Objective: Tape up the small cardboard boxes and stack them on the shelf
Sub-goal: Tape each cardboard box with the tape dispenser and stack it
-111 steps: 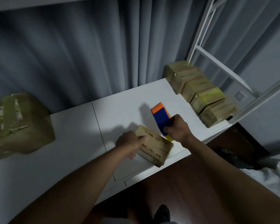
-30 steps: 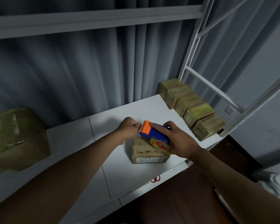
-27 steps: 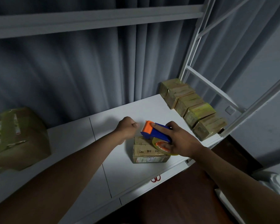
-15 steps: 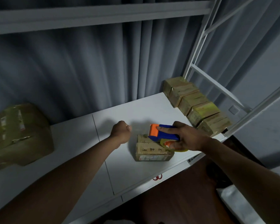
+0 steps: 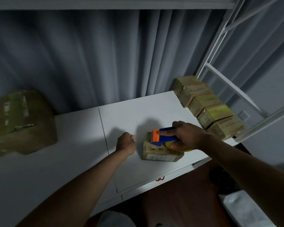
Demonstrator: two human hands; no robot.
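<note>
The right hand (image 5: 185, 136) gripped a blue-and-orange plastic tape dispenser (image 5: 162, 135) pressed onto a small brown cardboard box (image 5: 159, 151) near the white desk's (image 5: 72, 145) front edge; the left hand (image 5: 125, 142), fisted and holding nothing, sat just beside it. The box looked light and stiff, best held by its sides. A second earlier, the left hand was at the dispenser's nose.

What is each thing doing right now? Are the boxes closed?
small box: closed, lying flat under the dispenser.
tape dispenser: held on the box top.
right hand: grips the dispenser.
left hand: fisted beside the box, holding nothing.
row of boxes: closed, lined up side by side.
big box: taped shut.
</note>
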